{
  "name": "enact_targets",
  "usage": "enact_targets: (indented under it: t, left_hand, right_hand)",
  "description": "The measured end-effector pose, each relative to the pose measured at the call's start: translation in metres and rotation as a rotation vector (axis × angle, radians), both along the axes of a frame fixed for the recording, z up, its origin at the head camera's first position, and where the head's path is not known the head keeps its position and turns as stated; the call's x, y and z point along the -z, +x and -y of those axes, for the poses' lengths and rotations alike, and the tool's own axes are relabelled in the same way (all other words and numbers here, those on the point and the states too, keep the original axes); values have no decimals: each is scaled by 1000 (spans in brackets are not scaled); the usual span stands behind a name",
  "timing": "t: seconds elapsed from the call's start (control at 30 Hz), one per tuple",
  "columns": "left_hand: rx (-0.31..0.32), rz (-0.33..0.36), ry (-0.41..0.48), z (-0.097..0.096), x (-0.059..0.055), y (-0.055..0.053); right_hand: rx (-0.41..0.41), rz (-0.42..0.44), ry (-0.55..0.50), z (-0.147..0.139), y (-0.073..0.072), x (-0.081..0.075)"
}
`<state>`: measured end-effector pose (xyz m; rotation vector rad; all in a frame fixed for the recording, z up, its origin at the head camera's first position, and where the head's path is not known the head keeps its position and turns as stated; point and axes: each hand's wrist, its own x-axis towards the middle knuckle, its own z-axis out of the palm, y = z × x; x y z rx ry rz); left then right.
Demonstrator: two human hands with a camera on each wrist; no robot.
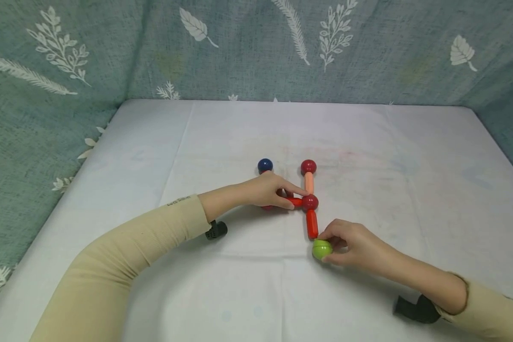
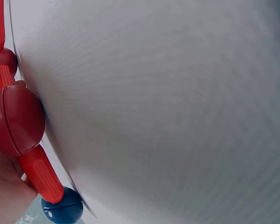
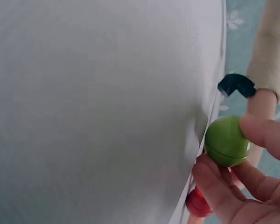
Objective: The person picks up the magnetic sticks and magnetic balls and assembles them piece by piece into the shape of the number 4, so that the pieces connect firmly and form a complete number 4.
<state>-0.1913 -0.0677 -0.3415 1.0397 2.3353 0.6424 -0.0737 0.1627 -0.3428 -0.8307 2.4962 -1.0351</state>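
Observation:
A ball-and-stick figure lies on the white cloth. My left hand (image 1: 265, 190) reaches over it, thumb and fingers pinching the short red rod (image 1: 297, 203) beside the middle dark red ball (image 1: 310, 202). From that ball a peach rod (image 1: 309, 182) runs to another dark red ball (image 1: 308, 166), and a second red rod (image 1: 312, 224) points toward me. At that rod's free end my right hand (image 1: 355, 243) pinches a green ball (image 1: 321, 250); whether they touch is unclear. Under the left hand, a red ball (image 2: 18, 119) joins a red rod (image 2: 42, 175) to a blue ball (image 1: 265, 165).
White cloth (image 1: 222, 133) covers the table around the figure. Behind and to the sides hangs a green leaf-patterned curtain (image 1: 256, 52). Black wrist cameras sit under the left wrist (image 1: 216, 230) and the right wrist (image 1: 415, 309), close to the tabletop.

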Motion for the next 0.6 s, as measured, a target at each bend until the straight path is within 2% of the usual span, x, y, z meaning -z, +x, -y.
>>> enact_targets:
  t: [0.13, 0.23, 0.6]
  left_hand:
    - [2, 1, 1, 0, 0, 0]
    - [-3, 4, -4, -1, 0, 0]
    - [-17, -2, -19, -2, 1, -1]
  right_hand:
    - [-26, -118, 76, 5, 1, 0]
    - [-24, -167, 128, 8, 1, 0]
    - [-62, -84, 196, 12, -6, -3]
